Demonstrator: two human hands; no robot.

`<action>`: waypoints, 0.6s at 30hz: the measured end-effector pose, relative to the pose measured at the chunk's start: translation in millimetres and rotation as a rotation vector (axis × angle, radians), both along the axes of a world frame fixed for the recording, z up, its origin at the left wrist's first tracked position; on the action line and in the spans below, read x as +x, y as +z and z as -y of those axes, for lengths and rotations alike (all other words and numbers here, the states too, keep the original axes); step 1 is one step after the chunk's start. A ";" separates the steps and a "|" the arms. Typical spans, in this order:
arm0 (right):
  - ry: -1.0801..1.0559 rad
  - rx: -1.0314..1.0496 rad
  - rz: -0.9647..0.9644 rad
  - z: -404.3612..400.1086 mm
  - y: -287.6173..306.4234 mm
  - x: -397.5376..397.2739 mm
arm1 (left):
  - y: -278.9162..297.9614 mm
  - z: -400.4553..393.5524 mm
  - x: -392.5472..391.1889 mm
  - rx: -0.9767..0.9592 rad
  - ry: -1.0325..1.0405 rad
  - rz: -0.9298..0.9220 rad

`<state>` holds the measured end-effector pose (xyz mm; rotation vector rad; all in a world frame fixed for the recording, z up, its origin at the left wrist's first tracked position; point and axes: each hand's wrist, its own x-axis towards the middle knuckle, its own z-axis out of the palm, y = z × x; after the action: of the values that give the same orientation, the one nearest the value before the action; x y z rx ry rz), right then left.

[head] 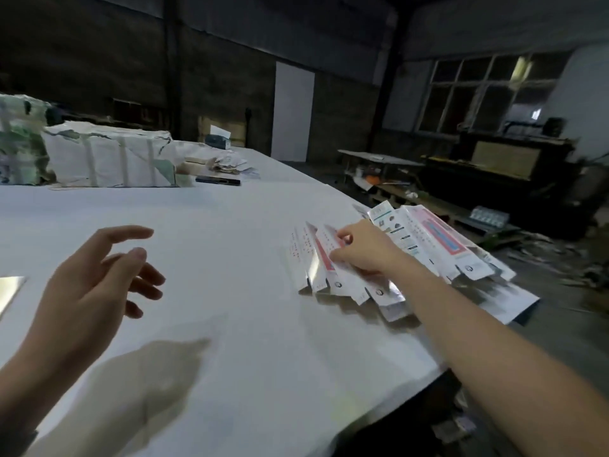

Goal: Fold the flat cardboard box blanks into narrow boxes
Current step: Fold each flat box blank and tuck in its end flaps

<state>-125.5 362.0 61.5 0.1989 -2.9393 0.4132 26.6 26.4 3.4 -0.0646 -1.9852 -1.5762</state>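
Observation:
Several flat white cardboard box blanks (425, 239) with pink and blue print lie fanned out near the right edge of the white table (230, 258). My right hand (362, 249) reaches over the left part of the fan, and its fingertips pinch the top end of one blank (324, 258). My left hand (95, 278) hovers above the table at the left, its fingers spread and relaxed, holding nothing. A shiny flat piece (10, 291) lies at the far left edge.
Wrapped white bundles (108, 159) stand at the back left of the table, with a dark flat object (217, 181) and scrap paper beside them. The table's right edge drops to a cluttered floor. Dark benches and a window lie beyond.

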 end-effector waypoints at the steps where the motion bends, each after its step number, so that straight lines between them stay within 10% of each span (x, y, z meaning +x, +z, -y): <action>1: -0.023 0.039 -0.006 -4.0 -6.2 -3.8 | -0.4 -1.3 1.0 0.005 0.005 0.008; 7: -0.075 0.082 -0.187 11.9 -11.7 -8.4 | 2.2 -8.3 10.1 -0.025 0.050 0.054; 18: 0.535 -0.698 0.064 213.2 -31.6 66.1 | -6.3 19.0 -0.6 -0.385 0.355 0.308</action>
<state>-59.4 148.8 29.9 0.8715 -2.5528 1.4828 26.0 7.4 -2.9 0.3792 -2.3574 -1.0127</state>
